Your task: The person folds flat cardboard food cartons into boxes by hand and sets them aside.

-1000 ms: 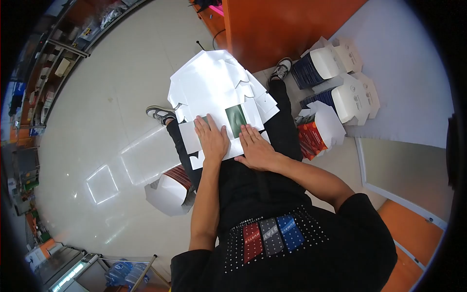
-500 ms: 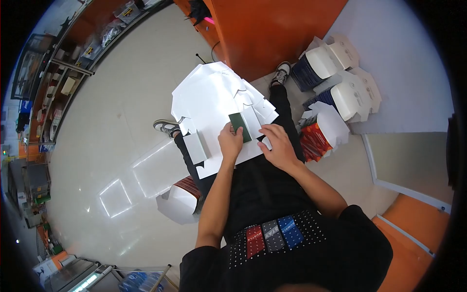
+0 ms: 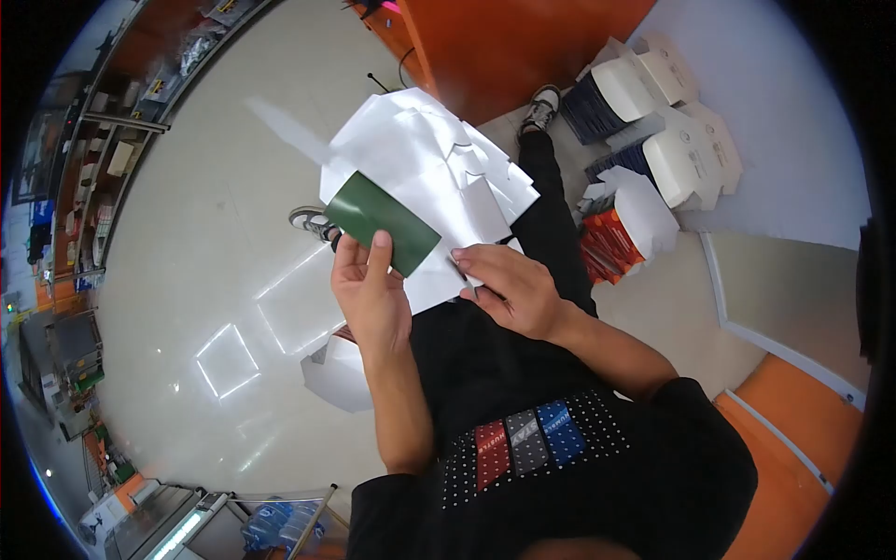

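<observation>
My left hand (image 3: 371, 299) grips a glossy green rectangular card (image 3: 383, 219), thumb on its face and fingers behind. The card is raised and tilted over a stack of white cut paper or card sheets (image 3: 392, 140) across my lap. At the card's right, my right hand (image 3: 511, 287) has its fingers curled together near the near edge of the sheets. Something small and dark shows at its fingertips; I cannot make out what it is. A folded white flap (image 3: 483, 207) stands up just beyond that hand. The card hides the left part of the sheets.
Stacks of folded cartons, blue-and-white (image 3: 597, 103) and red (image 3: 611, 245), stand on the floor at right. Another white carton (image 3: 338, 373) lies left of my leg. An orange cabinet (image 3: 523, 47) rises ahead. Shelving (image 3: 112, 121) runs along the far left.
My left hand has lifted the green card off the sheets, up and to the left. My right hand's fingers have drawn together and moved slightly left. A blurred white streak appears left of the sheets.
</observation>
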Demonstrator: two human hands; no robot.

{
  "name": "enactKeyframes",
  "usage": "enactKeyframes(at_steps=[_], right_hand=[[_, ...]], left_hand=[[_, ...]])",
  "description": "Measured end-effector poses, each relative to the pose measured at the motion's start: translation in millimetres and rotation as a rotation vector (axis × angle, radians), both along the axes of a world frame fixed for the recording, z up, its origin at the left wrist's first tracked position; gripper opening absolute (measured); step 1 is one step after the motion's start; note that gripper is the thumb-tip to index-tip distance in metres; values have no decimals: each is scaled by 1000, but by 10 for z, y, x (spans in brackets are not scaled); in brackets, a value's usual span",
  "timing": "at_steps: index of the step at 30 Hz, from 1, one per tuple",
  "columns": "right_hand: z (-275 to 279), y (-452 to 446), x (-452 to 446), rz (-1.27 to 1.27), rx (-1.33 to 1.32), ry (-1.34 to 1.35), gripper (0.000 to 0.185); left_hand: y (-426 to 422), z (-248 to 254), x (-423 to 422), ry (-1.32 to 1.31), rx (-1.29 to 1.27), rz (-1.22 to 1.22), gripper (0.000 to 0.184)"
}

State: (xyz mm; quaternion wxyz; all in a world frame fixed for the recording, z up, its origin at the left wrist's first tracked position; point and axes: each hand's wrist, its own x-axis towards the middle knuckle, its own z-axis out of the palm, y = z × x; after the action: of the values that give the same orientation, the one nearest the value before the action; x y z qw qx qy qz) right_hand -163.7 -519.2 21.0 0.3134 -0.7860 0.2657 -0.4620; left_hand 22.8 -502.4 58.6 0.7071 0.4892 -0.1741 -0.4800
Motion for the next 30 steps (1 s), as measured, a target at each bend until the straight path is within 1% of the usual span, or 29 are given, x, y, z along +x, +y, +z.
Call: enactKeyframes(at_steps=[1,2,5,6,9,10,14,16,17,20,22,23,24,27,28,30], right_hand=[[13,-69,31,26,-182,19,44],[31,-98,82,24,-258,23,39],[212,-216,-6,116,-400,157,36],[237,-249,-32,124,-436,186,36],[368,-320,-67,183,-511,213,36],[431,-337,-58,197,-523,202,36],[629,-365,-50,236,-564,209,37],[699,-357,-43,270,-509,165,37],[715,-358,-38,288,-481,142,37],[691,-408,-51,364,-237,-49,37],[693,-430,-86,372,-193,-54,38],[700,-429,-102,374,-169,-56,38],[736,-421,-103,345,-254,-10,35],[854,-367,-83,248,-487,201,34],[834,-324,-69,194,-525,257,36],[838,-292,-52,156,-537,307,37]], left_hand=[[33,47,36,29,-53,-11,37],[88,77,112,53,-114,-92,40],[234,158,224,108,-221,-103,40],[278,189,256,146,-305,-117,35],[361,296,372,274,-259,-124,32],[360,311,354,171,-233,-108,34],[367,318,238,253,-302,-65,34],[358,387,134,279,-329,-4,35],[351,387,130,303,-332,-14,36],[330,345,139,374,-354,-52,37],[316,281,169,417,-392,-89,37],[312,287,163,378,-393,-87,37],[303,304,153,340,-394,-86,37],[304,419,64,243,-379,-64,36],[327,440,8,215,-370,-53,36],[379,416,-131,205,-428,-21,38]])
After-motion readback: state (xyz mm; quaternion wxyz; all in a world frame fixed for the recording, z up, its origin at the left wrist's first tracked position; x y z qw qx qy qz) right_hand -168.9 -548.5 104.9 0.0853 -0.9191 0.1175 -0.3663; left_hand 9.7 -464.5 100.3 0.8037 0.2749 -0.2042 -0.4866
